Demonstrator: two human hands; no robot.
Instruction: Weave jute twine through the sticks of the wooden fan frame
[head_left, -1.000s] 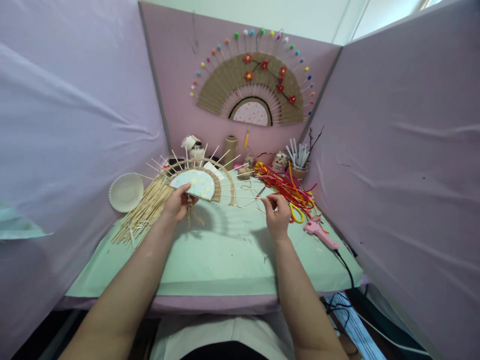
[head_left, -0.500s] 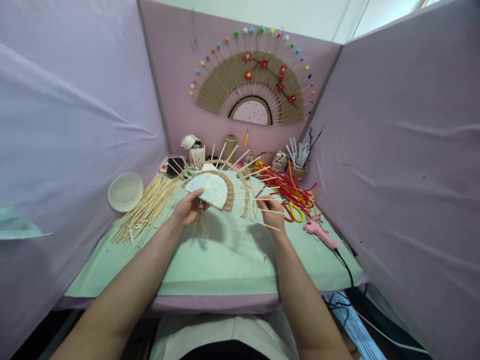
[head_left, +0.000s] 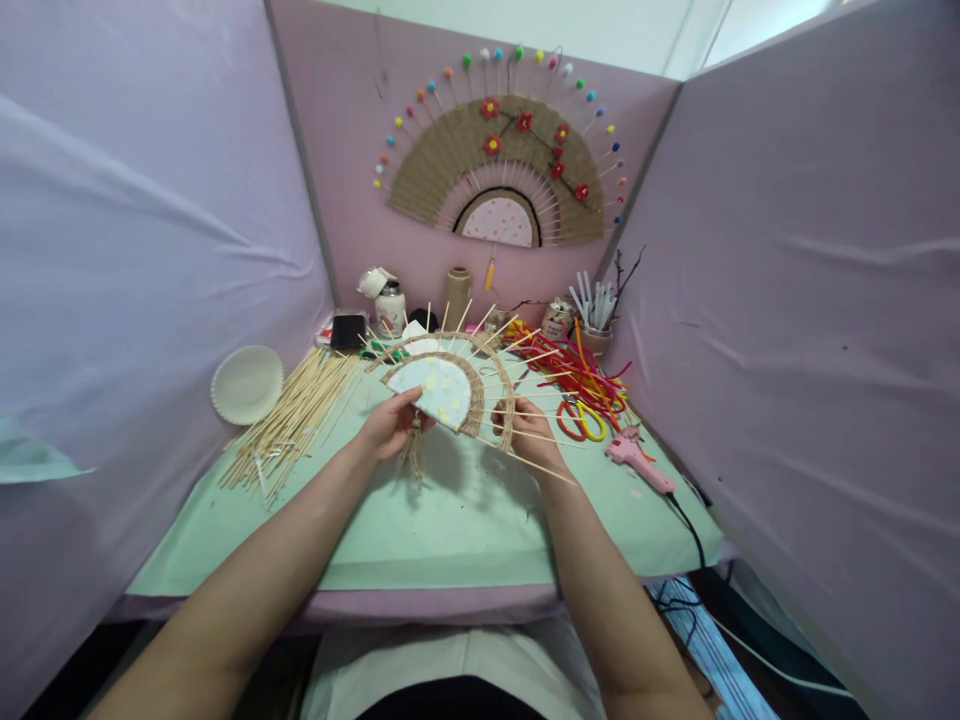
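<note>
A half-made fan with a pale spotted paper centre, a woven jute band and bare wooden spokes is held above the green table. My left hand grips its lower edge beside a hanging jute tassel. My right hand is closed behind the right spokes, pinching the jute twine at the outer band. The fan is turned so its spokes point right and down.
A heap of wooden sticks and a paper plate lie at the left. Red and orange pipe cleaners, scissors and a pink glue gun are at the right. A finished fan hangs on the back wall; jars stand below it.
The fan has moved rightward and turned clockwise, spokes now pointing right and down. My right hand has moved left and closer to the woven band.
</note>
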